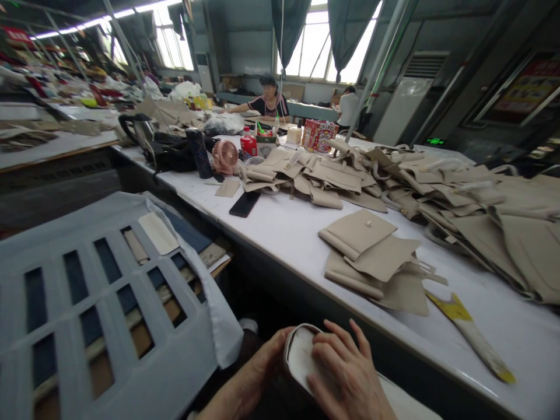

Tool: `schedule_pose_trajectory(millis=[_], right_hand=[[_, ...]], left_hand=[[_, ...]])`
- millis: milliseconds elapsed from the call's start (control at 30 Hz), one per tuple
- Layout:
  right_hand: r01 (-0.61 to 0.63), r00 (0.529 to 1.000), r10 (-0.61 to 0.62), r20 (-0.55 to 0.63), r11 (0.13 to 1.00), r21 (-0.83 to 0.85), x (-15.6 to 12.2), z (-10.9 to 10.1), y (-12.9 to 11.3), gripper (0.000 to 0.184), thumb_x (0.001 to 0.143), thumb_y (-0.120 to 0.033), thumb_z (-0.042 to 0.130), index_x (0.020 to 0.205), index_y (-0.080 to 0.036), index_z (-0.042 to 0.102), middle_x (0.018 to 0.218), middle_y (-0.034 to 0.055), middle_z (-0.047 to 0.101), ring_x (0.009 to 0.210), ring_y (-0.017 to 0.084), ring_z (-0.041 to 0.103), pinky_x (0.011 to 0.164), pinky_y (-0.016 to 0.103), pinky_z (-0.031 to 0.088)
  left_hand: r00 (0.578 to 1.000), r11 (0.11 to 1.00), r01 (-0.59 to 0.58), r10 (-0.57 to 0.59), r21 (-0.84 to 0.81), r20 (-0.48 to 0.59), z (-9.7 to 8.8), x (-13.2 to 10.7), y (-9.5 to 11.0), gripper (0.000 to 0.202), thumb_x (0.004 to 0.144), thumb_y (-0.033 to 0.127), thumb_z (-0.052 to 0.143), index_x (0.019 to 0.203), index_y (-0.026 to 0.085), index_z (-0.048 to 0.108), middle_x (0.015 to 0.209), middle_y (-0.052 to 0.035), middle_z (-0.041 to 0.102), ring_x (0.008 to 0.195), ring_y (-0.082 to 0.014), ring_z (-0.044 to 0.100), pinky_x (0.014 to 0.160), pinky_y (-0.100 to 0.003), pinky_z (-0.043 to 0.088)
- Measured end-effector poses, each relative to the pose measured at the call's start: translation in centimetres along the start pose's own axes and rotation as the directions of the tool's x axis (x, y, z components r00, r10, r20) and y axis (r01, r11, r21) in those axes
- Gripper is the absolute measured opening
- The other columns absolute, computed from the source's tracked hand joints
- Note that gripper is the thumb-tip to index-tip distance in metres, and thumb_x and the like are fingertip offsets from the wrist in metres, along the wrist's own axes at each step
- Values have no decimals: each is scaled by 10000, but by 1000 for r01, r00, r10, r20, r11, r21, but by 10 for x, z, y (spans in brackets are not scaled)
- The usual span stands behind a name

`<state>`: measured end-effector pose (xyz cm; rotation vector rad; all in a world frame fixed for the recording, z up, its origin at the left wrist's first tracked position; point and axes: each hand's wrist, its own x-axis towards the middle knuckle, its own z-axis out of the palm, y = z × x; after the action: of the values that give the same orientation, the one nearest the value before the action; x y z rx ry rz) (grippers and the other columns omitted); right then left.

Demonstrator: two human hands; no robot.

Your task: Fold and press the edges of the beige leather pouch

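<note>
Low in the middle of the head view, my left hand (262,364) grips the side of a curved piece with a white inside and a thin dark rim (298,350). My right hand (347,373) lies over the other side of that piece with its fingers spread, some of them touching the white surface and slightly blurred. Its thumb side is partly hidden. On the table edge beyond my hands is a small stack of beige leather-like bag panels (361,233), the top one with a small metal fitting. A yellow-and-white flat tool (472,335) lies to the right.
A white table (289,245) carries a large heap of beige bag pieces (459,192), a black phone (245,204), a pink fan (225,156) and a dark bottle (199,153). At left stands a grey slotted crate (91,291). A person (269,102) sits across the table.
</note>
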<state>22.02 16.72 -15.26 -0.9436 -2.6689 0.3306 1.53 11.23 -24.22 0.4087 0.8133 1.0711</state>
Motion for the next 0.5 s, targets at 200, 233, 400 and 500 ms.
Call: schedule_pose_trajectory(millis=[200, 233, 400, 500], right_hand=[[-79, 997, 78, 29, 996, 42, 7, 2, -5, 306, 835, -500, 645, 1060, -337, 518, 1098, -50, 672, 1230, 279, 508, 1094, 485, 32], [-95, 995, 94, 31, 995, 43, 8, 3, -6, 315, 827, -487, 657, 1067, -340, 516, 1101, -48, 669, 1223, 279, 511, 1089, 496, 43], [-151, 988, 151, 1, 988, 38, 7, 14, -10, 297, 791, -439, 701, 1005, -329, 526, 1099, -49, 667, 1195, 281, 527, 1044, 511, 126], [-139, 990, 140, -35, 990, 23, 4, 17, -11, 290, 797, -422, 693, 1017, -328, 529, 1131, -46, 665, 1215, 281, 520, 1021, 489, 168]], left_hand=[[1000, 998, -8, 7, 68, 21, 14, -4, 10, 490, 919, 533, 507, 1279, 222, 624, 1278, -59, 648, 1264, -324, 510, 1130, -501, 324], [999, 996, -28, 26, 79, 36, 16, -5, 12, 497, 918, 535, 509, 1288, 221, 613, 1284, -60, 642, 1262, -322, 509, 1129, -497, 326], [996, 983, -81, 75, 166, 45, 22, -8, 21, 553, 870, 557, 571, 1292, 201, 589, 1255, -74, 644, 1241, -335, 518, 1110, -505, 344], [997, 987, -63, 55, 145, 60, 21, -10, 18, 551, 895, 553, 526, 1312, 196, 578, 1272, -76, 639, 1261, -339, 505, 1127, -527, 315]])
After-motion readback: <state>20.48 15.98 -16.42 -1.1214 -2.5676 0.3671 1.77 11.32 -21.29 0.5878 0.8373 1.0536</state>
